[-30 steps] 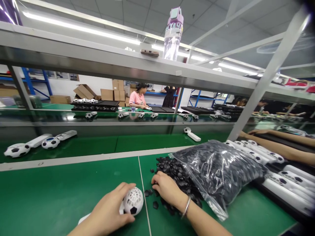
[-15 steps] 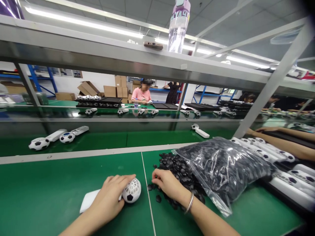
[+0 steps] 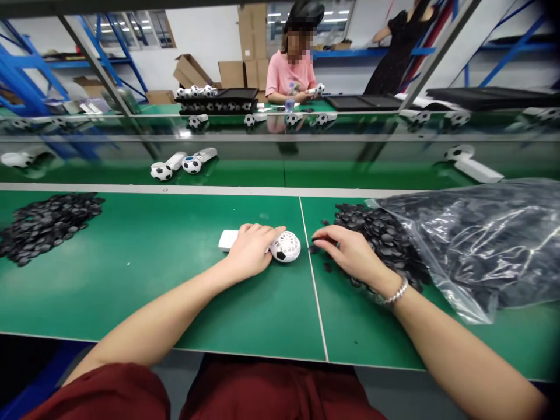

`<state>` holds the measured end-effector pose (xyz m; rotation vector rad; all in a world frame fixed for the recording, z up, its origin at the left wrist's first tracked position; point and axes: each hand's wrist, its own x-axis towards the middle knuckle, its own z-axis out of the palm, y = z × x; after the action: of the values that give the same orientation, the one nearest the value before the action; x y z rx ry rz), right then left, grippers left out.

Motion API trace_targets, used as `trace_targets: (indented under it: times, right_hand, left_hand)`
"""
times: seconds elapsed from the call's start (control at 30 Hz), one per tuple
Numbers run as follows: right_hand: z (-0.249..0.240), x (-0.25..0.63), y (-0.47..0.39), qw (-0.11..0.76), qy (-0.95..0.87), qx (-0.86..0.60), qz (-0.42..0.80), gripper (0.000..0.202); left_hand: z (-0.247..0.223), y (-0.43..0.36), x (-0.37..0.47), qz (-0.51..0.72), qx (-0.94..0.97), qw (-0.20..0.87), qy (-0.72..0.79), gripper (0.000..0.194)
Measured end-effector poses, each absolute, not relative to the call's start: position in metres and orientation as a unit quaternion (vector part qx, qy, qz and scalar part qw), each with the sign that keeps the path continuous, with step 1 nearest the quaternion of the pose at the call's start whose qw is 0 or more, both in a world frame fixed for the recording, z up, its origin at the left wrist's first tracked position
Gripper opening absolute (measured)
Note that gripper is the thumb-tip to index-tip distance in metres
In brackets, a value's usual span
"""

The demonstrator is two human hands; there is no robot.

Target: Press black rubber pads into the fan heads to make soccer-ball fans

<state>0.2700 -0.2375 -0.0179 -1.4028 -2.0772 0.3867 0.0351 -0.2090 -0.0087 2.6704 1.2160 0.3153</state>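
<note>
On the green table, my left hand (image 3: 248, 252) is wrapped over a white handheld fan with a soccer-ball head (image 3: 286, 247). The handle's end (image 3: 228, 240) sticks out to the left of my hand. White open lattice covers the top of the head, and a black patch shows on its near side. To the right, my right hand (image 3: 356, 256) pinches a small black plastic piece (image 3: 312, 249) at its fingertips, partly hidden by them. Beneath and behind this hand spreads a pile of such black pieces (image 3: 380, 228).
A clear plastic bag (image 3: 485, 245) of black pieces lies at the right. Another black pile (image 3: 52, 221) is at the left. Soccer-ball fans (image 3: 161, 171) lie on the belt (image 3: 249, 173) beyond the pale rail. Across it, a person in pink (image 3: 291, 76) holds a similar fan.
The view has tilted down and turned left, bringing my lap and the left black pile into sight. My left hand keeps its hold on the fan; my right fingertips now pinch a piece beside the pile.
</note>
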Motion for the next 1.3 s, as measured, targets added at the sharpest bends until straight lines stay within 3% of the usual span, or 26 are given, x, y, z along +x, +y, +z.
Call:
trace_targets:
  times: [0.87,1.07,1.3]
  right_hand:
    - [-0.025,0.252,-0.251,0.32,-0.814,-0.408,0.262,0.013]
    - [-0.026,0.247,-0.251,0.348,-0.79,-0.414,0.289,0.012]
    - [-0.031,0.242,-0.25,0.378,-0.714,-0.421,0.413,0.026]
  left_hand:
    - [-0.006,-0.218,0.039,0.113,0.913,0.146,0.363,0.075]
    - [-0.009,-0.227,0.049,0.155,0.891,0.134,0.406,0.057]
    - [-0.009,-0.227,0.052,0.159,0.887,0.131,0.414,0.056]
